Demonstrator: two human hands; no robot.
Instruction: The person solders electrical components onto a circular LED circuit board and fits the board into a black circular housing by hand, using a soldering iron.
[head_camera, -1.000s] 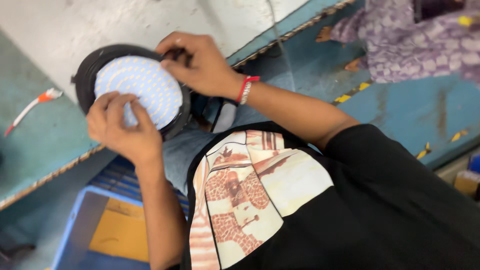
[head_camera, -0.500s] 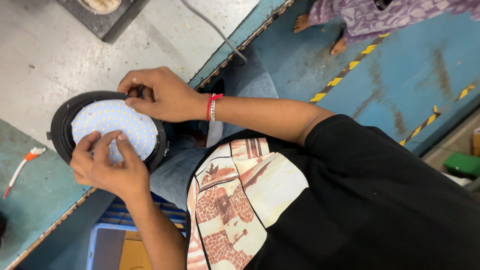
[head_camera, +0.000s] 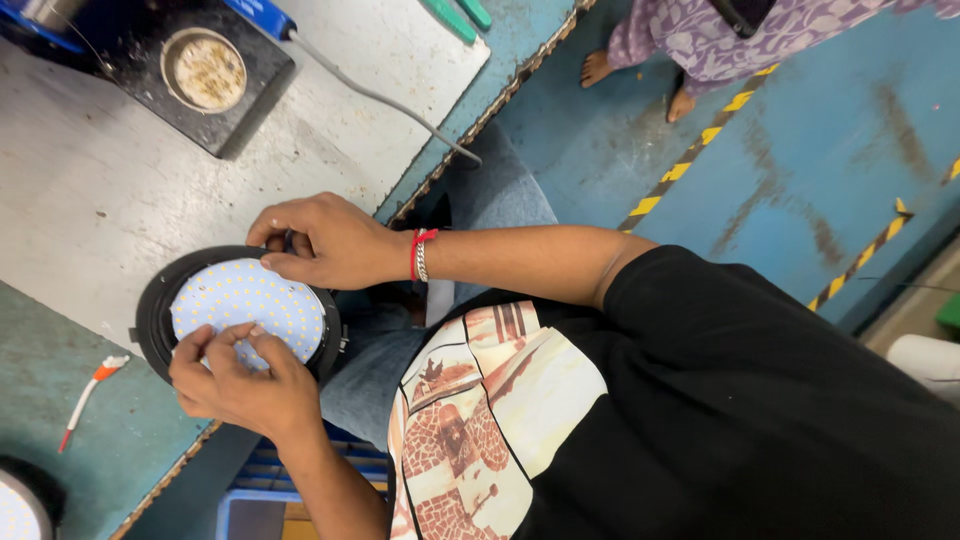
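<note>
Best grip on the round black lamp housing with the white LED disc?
Grip the round black lamp housing by its outer rim, from opposite sides, near where the right hand and left hand sit. It lies face up; the white LED disc is studded with diodes.

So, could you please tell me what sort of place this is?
Probably a lamp assembly workshop: the hands hold a round lamp housing with a dotted light board at a worn workbench, and striped tape marks the blue floor.
</note>
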